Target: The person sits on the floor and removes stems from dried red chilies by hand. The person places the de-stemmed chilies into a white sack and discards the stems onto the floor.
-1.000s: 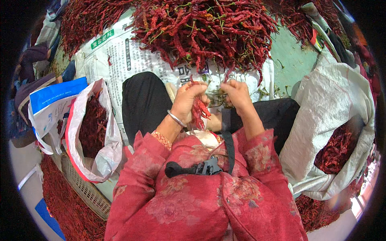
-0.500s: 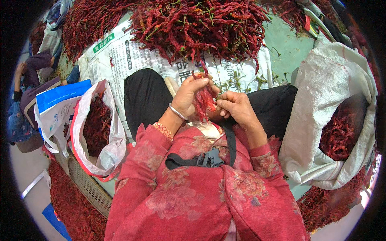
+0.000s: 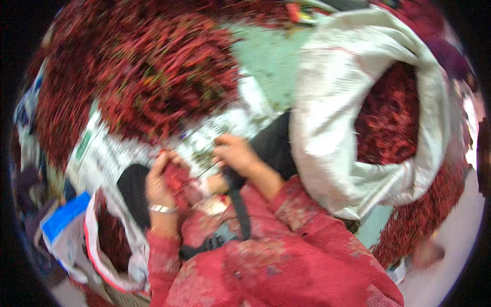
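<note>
My left hand (image 3: 161,180), with a silver bangle at the wrist, is closed round a bunch of dried red chili peppers (image 3: 180,187) above my lap. To its right and a little higher is my right hand (image 3: 236,154), apart from the bunch. Its fingers are curled; motion blur hides whether anything is between them. Just beside the right fingertips, green stems (image 3: 203,155) lie scattered on a white printed sheet (image 3: 105,162). Beyond both hands rises a large heap of red chili peppers (image 3: 174,77), some with green stems.
A white woven sack (image 3: 325,112) stands open at my right, with red chilies (image 3: 391,120) inside. By my left knee is a white bag with a red edge (image 3: 92,240), also holding chilies, beside a blue-and-white bag (image 3: 64,220). More chilies (image 3: 424,215) are spread at the lower right.
The view has swung to the right, bringing the white sack nearer the middle. My right hand has moved away from the chili bunch; my left still holds it.
</note>
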Action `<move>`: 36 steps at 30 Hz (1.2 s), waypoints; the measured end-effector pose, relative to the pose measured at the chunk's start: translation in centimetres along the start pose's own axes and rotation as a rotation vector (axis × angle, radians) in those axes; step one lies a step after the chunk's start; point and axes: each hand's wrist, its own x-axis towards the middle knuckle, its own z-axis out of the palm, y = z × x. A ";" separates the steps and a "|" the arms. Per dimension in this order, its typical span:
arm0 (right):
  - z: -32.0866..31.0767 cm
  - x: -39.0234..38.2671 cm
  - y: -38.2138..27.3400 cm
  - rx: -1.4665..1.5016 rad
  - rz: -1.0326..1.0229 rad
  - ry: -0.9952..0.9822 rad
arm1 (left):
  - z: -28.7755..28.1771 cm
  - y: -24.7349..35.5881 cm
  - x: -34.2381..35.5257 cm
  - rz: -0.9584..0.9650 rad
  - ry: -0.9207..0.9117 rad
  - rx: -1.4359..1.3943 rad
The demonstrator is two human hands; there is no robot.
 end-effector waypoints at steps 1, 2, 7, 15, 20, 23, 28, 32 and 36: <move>0.1 0.5 0.4 -0.078 -0.002 -0.018 | 3.9 -0.3 -0.4 -0.024 0.040 -0.024; 0.1 0.9 0.4 -0.176 -0.021 -0.060 | 8.0 -1.2 -0.7 -0.047 -0.080 0.026; -1.0 0.9 0.8 0.028 -0.098 -0.096 | 28.0 -10.6 -0.8 -0.189 -0.437 0.761; -0.9 1.8 1.7 0.308 0.009 -0.263 | 27.3 -15.3 3.7 0.286 -0.571 0.804; -1.0 1.7 1.5 0.228 -0.010 -0.297 | 16.4 -5.8 3.0 0.387 -0.233 0.894; -1.1 1.1 0.1 0.266 0.035 -0.175 | 7.8 -1.9 2.2 0.334 0.037 1.003; -0.9 2.3 -0.3 -0.065 -0.128 0.065 | -5.0 -0.1 1.5 0.314 0.138 1.914; 0.7 4.6 0.3 -0.943 -0.687 0.050 | -5.4 -2.1 2.3 0.354 0.176 2.417; 2.7 5.3 0.7 -1.519 -0.732 -0.155 | -6.4 -4.5 3.1 0.313 0.119 2.442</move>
